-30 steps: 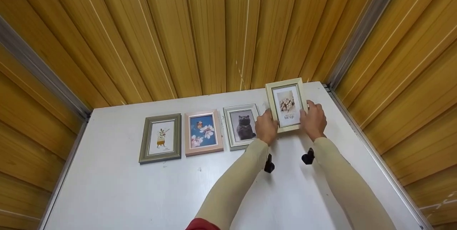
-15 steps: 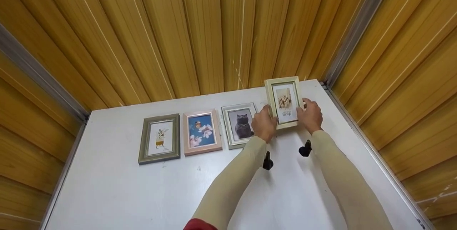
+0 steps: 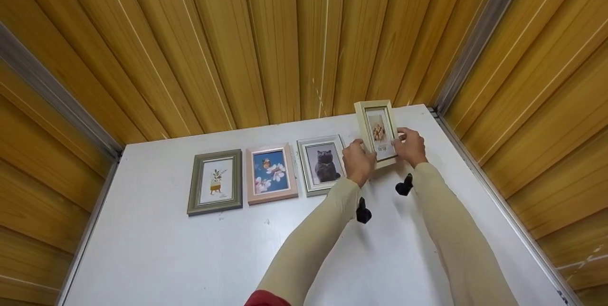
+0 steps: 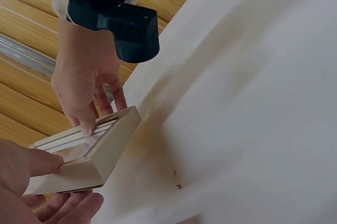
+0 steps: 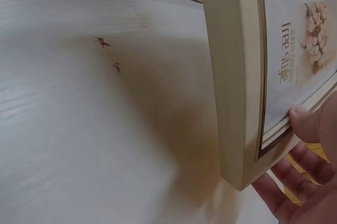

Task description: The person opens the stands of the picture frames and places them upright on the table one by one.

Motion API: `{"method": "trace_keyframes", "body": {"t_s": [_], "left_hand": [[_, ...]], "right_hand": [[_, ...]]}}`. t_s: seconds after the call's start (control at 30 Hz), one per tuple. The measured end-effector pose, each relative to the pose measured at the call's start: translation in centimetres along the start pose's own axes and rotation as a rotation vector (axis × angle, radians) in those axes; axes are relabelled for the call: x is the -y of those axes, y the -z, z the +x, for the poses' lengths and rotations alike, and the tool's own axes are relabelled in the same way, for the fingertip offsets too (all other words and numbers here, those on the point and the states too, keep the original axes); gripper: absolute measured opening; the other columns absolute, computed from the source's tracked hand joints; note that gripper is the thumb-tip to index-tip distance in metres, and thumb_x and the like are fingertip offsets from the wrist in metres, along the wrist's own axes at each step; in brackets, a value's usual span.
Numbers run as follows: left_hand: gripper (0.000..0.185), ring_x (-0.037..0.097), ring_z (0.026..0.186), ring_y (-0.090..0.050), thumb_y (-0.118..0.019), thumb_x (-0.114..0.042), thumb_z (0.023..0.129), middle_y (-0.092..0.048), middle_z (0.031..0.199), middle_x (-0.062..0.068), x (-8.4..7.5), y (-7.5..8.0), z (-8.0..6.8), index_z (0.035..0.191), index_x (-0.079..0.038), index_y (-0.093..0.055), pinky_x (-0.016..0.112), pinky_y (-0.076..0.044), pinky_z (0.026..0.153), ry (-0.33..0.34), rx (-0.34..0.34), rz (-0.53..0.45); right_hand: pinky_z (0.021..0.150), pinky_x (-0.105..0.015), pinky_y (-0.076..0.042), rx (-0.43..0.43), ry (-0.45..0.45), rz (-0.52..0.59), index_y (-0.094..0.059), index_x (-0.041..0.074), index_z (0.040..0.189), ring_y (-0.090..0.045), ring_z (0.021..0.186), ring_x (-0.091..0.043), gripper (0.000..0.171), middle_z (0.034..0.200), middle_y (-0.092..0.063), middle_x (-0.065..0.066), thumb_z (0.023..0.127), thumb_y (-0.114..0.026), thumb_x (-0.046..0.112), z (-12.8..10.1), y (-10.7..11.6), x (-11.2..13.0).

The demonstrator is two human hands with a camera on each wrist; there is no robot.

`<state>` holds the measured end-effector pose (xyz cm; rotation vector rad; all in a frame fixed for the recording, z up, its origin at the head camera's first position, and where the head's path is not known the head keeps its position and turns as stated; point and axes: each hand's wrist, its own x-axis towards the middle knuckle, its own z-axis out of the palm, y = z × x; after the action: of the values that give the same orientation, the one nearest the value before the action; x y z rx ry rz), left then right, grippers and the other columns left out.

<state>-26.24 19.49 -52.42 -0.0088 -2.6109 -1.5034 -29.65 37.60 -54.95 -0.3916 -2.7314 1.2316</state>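
Observation:
Both hands hold a cream picture frame (image 3: pixel 380 135) with a flower print, just off the white board. My left hand (image 3: pixel 359 160) grips its left side, thumb on the front and fingers behind, as the left wrist view also shows. On the opposite side my right hand (image 3: pixel 410 146) pinches the edge; in the right wrist view its thumb (image 5: pixel 308 121) lies on the front and its fingers go behind. The picture frame (image 5: pixel 231 76) is turned at an angle to the board, apart from it at the lower edge. Left of it hangs a silver frame (image 3: pixel 311 166) with a grey cat picture.
A pink frame (image 3: pixel 271 199) with blossoms and a green frame (image 3: pixel 192 187) with a plant print hang further left on the white board (image 3: pixel 190 258). Wood-patterned panels (image 3: pixel 275 49) rise above and at both sides. Reddish marks (image 5: pixel 102 41) show on the board.
The held picture frame has turned, so more of its left side face shows and its front looks narrower. My right hand has shifted slightly left and up with it.

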Motion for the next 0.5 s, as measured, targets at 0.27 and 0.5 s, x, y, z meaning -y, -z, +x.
{"method": "trace_keyframes", "body": {"t_s": [0.27, 0.5], "left_hand": [[0.038, 0.009, 0.064, -0.058, -0.085, -0.013, 0.085, -0.065, 0.071, -0.002, -0.1, 0.11, -0.19, 0.119, -0.004, -0.07, 0.028, -0.05, 0.061, 0.013, 0.063, -0.034], [0.039, 0.008, 0.063, -0.058, -0.085, -0.012, 0.084, -0.066, 0.071, -0.001, 0.08, 0.08, -0.12, 0.118, -0.004, -0.069, 0.027, -0.049, 0.059, 0.004, 0.066, -0.059]], "right_hand": [[0.08, -0.041, -0.053, 0.024, -0.009, 0.036, -0.059, -0.002, 0.139, -0.063, 0.106, -0.036, 0.041, 0.117, -0.067, -0.026, 0.099, -0.062, 0.007, 0.3, -0.11, -0.29], [0.086, -0.044, -0.053, 0.032, -0.003, 0.034, -0.057, -0.002, 0.141, -0.063, 0.109, -0.037, 0.042, 0.119, -0.066, -0.027, 0.1, -0.062, 0.008, 0.41, -0.01, -0.17]]}}
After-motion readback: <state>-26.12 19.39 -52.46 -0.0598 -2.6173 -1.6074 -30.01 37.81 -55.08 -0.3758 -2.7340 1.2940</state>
